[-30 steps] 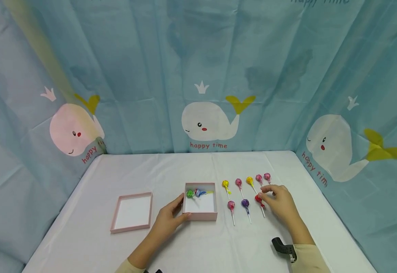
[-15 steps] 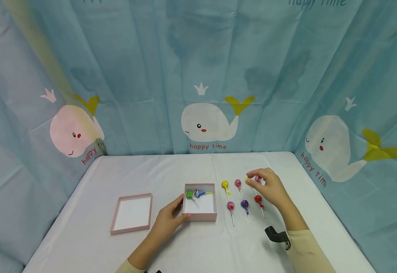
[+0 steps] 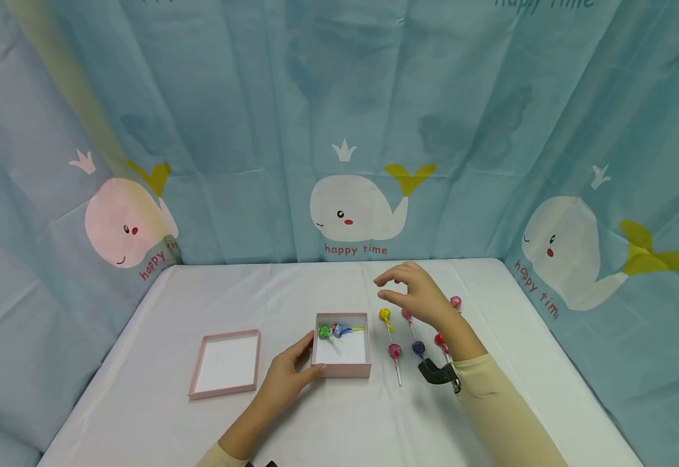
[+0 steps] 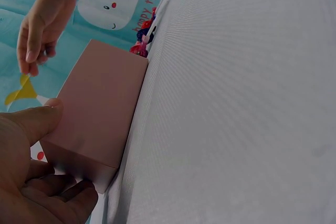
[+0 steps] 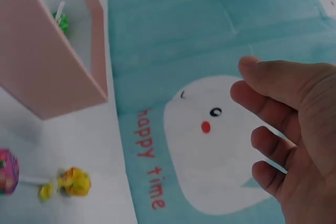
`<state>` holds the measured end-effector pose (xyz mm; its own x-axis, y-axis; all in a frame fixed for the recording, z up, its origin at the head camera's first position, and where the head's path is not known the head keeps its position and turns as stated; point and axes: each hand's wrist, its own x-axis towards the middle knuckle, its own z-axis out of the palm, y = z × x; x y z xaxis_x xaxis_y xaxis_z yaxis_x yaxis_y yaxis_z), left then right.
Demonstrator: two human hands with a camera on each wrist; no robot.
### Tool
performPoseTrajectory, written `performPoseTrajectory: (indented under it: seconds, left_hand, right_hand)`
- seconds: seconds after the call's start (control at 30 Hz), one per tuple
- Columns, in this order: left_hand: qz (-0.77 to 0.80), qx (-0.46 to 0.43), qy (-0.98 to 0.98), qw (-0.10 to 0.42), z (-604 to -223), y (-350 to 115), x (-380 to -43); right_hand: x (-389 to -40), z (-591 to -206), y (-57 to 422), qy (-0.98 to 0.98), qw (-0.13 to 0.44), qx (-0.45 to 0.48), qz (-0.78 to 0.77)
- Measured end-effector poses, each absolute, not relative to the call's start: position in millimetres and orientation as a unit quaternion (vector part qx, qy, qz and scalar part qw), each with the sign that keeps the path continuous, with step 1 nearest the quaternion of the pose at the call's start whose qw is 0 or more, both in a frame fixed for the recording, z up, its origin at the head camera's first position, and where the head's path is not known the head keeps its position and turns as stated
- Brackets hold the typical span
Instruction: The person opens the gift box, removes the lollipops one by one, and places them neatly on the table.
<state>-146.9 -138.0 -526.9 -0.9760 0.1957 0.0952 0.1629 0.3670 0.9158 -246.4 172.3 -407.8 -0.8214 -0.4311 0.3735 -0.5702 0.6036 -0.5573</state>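
My left hand [image 3: 288, 368] holds the pink open-topped box [image 3: 346, 370] by its left side, thumb at the front corner. In the box lie a green lollipop [image 3: 324, 331] and a blue one [image 3: 338, 331]. My right hand [image 3: 423, 296] hovers above the back of the lollipop rows, fingers bent and spread, with nothing between them in the right wrist view. Beneath and beside it are a yellow lollipop [image 3: 384, 315], pink lollipops [image 3: 394, 351], a purple one [image 3: 418, 348] and a red one [image 3: 441, 341]. The right hand and forearm cover some of the back row.
A pink box lid [image 3: 225, 392] lies inside up on the white tablecloth [image 3: 158, 363], left of my left hand. Blue whale-print curtains [image 3: 246, 214] enclose the table's back and sides.
My right hand has moved from the red lollipop at the right, past the back row, leftward and up. My left hand and the box stay in place.
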Motion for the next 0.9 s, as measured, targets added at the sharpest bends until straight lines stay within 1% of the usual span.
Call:
performPoseTrajectory:
  seconds: [0.17, 0.37, 0.63, 0.9]
  left_hand:
    - [0.548, 0.098, 0.830, 0.015, -526, -138, -147]
    - [0.549, 0.097, 0.830, 0.017, -525, -139, -145]
    - [0.557, 0.099, 0.824, 0.015, -526, -139, -145]
    - [0.567, 0.106, 0.817, 0.014, -525, -139, -144]
  right_hand:
    - [-255, -405, 149, -0.884, 0.080, 0.302, 0.347]
    - [-261, -414, 124, -0.889, 0.044, 0.306, 0.338]
    - [-266, -438, 96, -0.892, 0.012, 0.325, 0.316]
    - [-270, -465, 83, -0.886, -0.012, 0.338, 0.318]
